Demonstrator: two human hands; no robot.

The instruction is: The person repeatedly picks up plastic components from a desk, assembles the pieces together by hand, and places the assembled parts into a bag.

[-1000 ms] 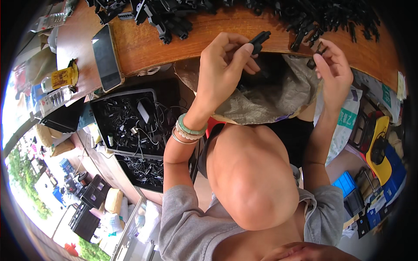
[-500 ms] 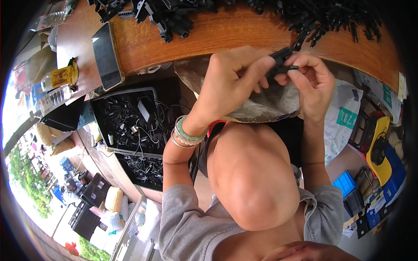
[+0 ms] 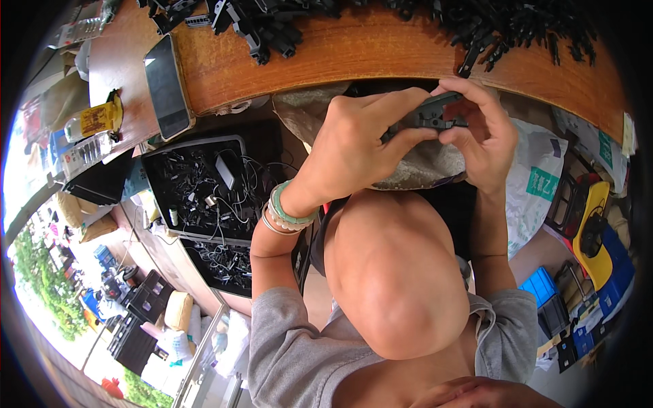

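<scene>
Both hands meet just below the near edge of the wooden counter (image 3: 381,58), closed together on one small black plastic part (image 3: 435,114). The left hand (image 3: 354,146) has its grip shut on the part's left end, thumb and forefinger pinching it, with green and pale bead bracelets (image 3: 286,212) on the wrist. The right hand (image 3: 486,136) has its grip closed over the part's right end, fingers curled across the top and thumb beneath. The part sits level between the two grips, over a grey cloth bag (image 3: 415,170) lying just under the hands. Beyond the grips, on the counter, lie heaps of similar black plastic pieces (image 3: 272,27). Well to the left of the left grip, a dark phone (image 3: 166,85) lies flat on the counter, and below that stands a black tray of small parts and wires (image 3: 201,187).
</scene>
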